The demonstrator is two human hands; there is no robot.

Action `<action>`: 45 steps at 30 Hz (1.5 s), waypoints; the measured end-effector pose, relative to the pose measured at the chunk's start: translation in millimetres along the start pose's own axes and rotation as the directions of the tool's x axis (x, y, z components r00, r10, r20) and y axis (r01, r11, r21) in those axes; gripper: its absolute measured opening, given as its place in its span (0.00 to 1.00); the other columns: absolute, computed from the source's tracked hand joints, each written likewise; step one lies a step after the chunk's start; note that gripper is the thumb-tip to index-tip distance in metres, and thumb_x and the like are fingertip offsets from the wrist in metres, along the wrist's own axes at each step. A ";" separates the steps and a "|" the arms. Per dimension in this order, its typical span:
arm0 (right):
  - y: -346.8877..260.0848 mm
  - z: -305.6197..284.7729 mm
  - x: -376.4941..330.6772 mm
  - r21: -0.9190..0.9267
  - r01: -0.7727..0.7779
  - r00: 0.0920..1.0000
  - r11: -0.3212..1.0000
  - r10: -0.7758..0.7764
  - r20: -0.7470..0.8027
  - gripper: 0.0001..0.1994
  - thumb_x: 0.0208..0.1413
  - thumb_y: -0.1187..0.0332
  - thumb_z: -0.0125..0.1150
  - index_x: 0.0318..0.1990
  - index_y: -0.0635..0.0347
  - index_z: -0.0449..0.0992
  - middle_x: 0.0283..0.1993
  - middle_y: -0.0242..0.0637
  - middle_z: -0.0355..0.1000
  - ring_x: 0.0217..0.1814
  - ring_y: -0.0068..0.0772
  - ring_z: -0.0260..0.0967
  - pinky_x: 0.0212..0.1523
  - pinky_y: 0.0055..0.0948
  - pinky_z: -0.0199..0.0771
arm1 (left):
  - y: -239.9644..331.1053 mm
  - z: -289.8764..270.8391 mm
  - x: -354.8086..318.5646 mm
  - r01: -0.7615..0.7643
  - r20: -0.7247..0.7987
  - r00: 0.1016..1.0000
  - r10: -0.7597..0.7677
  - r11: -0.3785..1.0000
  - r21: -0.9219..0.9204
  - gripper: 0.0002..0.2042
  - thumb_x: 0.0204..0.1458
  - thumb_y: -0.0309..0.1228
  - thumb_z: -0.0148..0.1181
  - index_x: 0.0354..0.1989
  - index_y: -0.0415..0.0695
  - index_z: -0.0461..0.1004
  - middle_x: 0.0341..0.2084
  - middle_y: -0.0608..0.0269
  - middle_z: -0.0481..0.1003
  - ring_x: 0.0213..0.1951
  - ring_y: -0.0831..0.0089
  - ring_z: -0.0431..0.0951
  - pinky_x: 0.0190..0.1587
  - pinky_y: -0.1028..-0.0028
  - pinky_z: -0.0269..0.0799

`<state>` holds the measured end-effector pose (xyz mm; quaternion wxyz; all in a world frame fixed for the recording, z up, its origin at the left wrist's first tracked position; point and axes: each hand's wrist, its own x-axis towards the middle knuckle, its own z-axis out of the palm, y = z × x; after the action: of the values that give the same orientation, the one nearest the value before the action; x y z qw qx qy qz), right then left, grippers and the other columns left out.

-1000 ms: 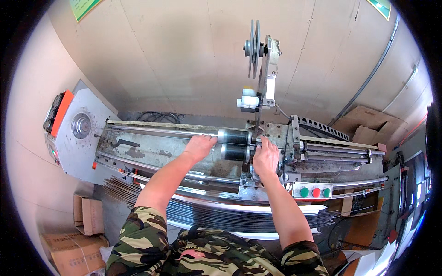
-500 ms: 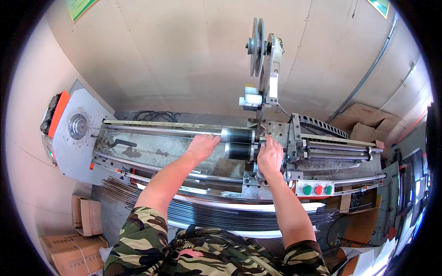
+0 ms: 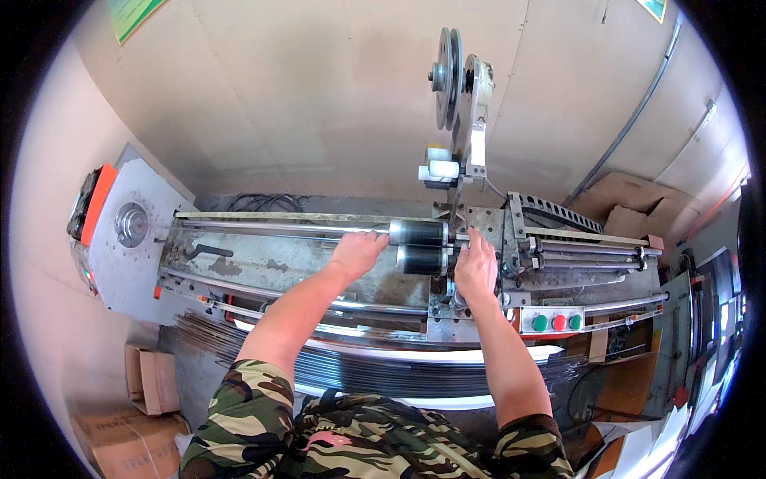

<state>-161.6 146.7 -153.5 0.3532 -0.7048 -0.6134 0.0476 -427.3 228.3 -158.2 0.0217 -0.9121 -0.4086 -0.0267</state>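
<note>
My left hand (image 3: pixel 361 251) is closed, fingers curled at the left ends of two black rollers (image 3: pixel 420 261) with silvery ends. A thin metal rod (image 3: pixel 271 234) runs from the left side of the machine bed to its fingers. Just right of the rollers, my right hand (image 3: pixel 476 267) rests at the sliding carriage (image 3: pixel 459 329), its fingers bent together; what they grip is hidden. Above the carriage rises an upright arm carrying a pair of grey discs (image 3: pixel 448 78) and white cylinders (image 3: pixel 440 169).
A grey headstock with a round chuck (image 3: pixel 133 225) stands at the left. On the bed lies a black handle-shaped tool (image 3: pixel 209 251). A button box (image 3: pixel 551 320) sits front right. Many thin rods (image 3: pixel 375 374) lie along the near side. Cardboard boxes (image 3: pixel 152 379) stand lower left.
The carriage, with its rollers, disc arm and button box, has shifted slightly right along the bed. Both my hands have moved right with it. The view has shifted a little.
</note>
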 end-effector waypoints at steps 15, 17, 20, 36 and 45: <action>12.6 2.8 -43.8 0.112 -0.356 0.900 0.928 0.373 -0.225 0.19 0.59 0.67 0.58 0.57 0.63 0.72 0.57 0.50 0.73 0.60 0.54 0.68 0.62 0.45 0.65 | -36.8 0.1 -14.0 -0.035 0.082 0.996 0.032 0.999 0.034 0.09 0.55 0.27 0.51 0.44 0.44 0.71 0.37 0.52 0.78 0.39 0.55 0.82 0.38 0.58 0.78; 4.4 0.2 -64.7 0.116 -0.331 0.884 0.937 0.351 -0.310 0.19 0.59 0.67 0.57 0.56 0.63 0.72 0.58 0.49 0.72 0.62 0.54 0.67 0.63 0.45 0.64 | -48.1 -0.2 -20.8 -0.046 0.077 0.996 0.044 0.999 0.024 0.09 0.56 0.27 0.51 0.44 0.43 0.71 0.37 0.52 0.78 0.39 0.55 0.82 0.38 0.58 0.78; -12.8 2.1 -94.5 0.190 -0.339 0.837 0.921 0.388 -0.386 0.18 0.59 0.70 0.58 0.56 0.64 0.72 0.60 0.48 0.71 0.63 0.52 0.67 0.64 0.44 0.63 | -74.5 0.5 -36.6 -0.071 0.053 0.996 0.071 0.997 -0.003 0.10 0.56 0.28 0.50 0.45 0.43 0.71 0.37 0.52 0.78 0.39 0.54 0.82 0.38 0.57 0.77; -343.2 -31.8 -133.3 -0.022 0.548 0.799 0.836 -0.531 -0.283 0.29 0.46 0.83 0.60 0.60 0.61 0.66 0.41 0.40 0.80 0.39 0.36 0.78 0.58 0.48 0.70 | -238.8 -4.1 -134.2 -0.089 0.083 0.993 0.088 0.996 0.013 0.14 0.58 0.28 0.46 0.50 0.43 0.71 0.37 0.50 0.78 0.39 0.54 0.82 0.39 0.57 0.76; -540.9 14.7 -146.7 0.355 0.850 0.526 0.389 -0.601 -0.602 0.14 0.60 0.69 0.59 0.53 0.55 0.72 0.43 0.43 0.78 0.36 0.35 0.76 0.46 0.35 0.78 | -335.7 -3.7 -190.1 -0.111 0.011 0.994 0.111 0.994 -0.010 0.14 0.59 0.28 0.44 0.50 0.43 0.72 0.35 0.51 0.78 0.38 0.52 0.81 0.39 0.55 0.74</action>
<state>-654.2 20.3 82.7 0.6543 -0.1918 -0.7294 -0.0557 -804.4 309.9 -161.2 0.0163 -0.9337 -0.3571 -0.0222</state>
